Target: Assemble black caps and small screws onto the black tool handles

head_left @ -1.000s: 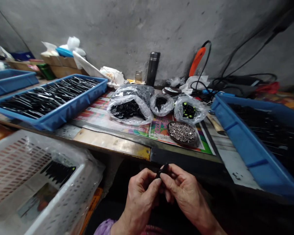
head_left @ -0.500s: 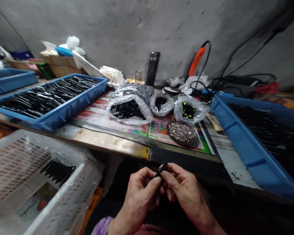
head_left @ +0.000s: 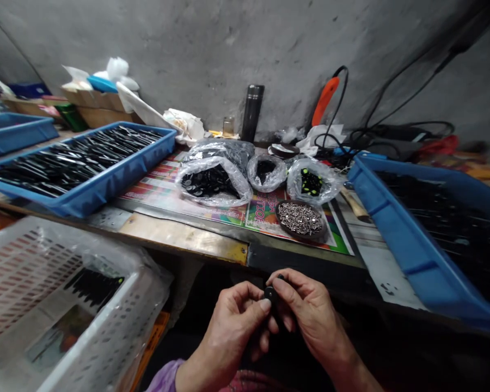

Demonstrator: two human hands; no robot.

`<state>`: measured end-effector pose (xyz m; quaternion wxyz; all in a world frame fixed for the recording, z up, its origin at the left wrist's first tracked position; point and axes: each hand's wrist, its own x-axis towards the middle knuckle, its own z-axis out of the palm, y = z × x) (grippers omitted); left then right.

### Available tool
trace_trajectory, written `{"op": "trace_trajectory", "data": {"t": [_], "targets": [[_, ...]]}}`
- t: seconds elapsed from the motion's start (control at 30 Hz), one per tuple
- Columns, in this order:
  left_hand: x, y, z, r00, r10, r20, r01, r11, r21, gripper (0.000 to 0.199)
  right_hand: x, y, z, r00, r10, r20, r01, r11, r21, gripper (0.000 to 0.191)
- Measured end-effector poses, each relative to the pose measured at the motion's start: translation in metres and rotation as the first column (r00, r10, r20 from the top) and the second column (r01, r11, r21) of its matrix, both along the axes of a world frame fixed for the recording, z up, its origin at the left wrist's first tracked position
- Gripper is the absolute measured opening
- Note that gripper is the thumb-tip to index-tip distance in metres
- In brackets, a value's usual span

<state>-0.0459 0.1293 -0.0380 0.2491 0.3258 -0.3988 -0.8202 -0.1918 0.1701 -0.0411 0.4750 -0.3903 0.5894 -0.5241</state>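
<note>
A small black part (head_left: 270,294) is held just off the near edge of the bench (head_left: 188,231), and the clock is read from it, with 12 toward the wall. It is gripped at its 8 o'clock side by the left hand (head_left: 233,317), with thumb and forefinger pinched on it, and at its 4 o'clock side by the right hand (head_left: 310,306), whose fingertips are closed together there; its full shape is hidden by the fingers. At 1 o'clock on the bench, a round dark dish (head_left: 319,236) is filled with small metal pieces (head_left: 300,218). Beyond it, also at 1, black and yellow-green parts are contained in a clear bag (head_left: 332,188); dark parts are held in a smaller bag (head_left: 278,181) at 12, and black discs in a larger bag (head_left: 239,200) at 11. Under these a colourful printed sheet (head_left: 155,190) is laid, on which pink capitals are printed; "TIO" seems legible, while the smaller print is too blurred to be read. Between 2 and 3 o'clock a blue tray (head_left: 396,234) is loaded with dark pieces, and at 10 another tray (head_left: 118,188) is heaped with slender black ones. At 9, black pieces (head_left: 92,288) are seen in a white basket (head_left: 118,321). Against the wall, a dark flask (head_left: 252,113) is stood near 12.
</note>
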Motion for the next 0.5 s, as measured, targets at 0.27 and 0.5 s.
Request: {"op": "trace_trajectory", "data": {"t": [0.27, 0.5], "targets": [[-0.004, 0.0, -0.001, 0.994, 0.071, 0.079, -0.066, 0.996, -0.064, 0.047, 0.003, 0.0, 0.003, 0.999, -0.028, 0.035, 0.027, 0.999, 0.038, 0.043], [-0.007, 0.005, -0.011, 0.986, 0.156, 0.057, -0.144, 0.973, -0.182, 0.036, 0.008, 0.003, 0.004, 0.991, 0.008, -0.135, -0.002, 0.999, 0.04, 0.027]]}}
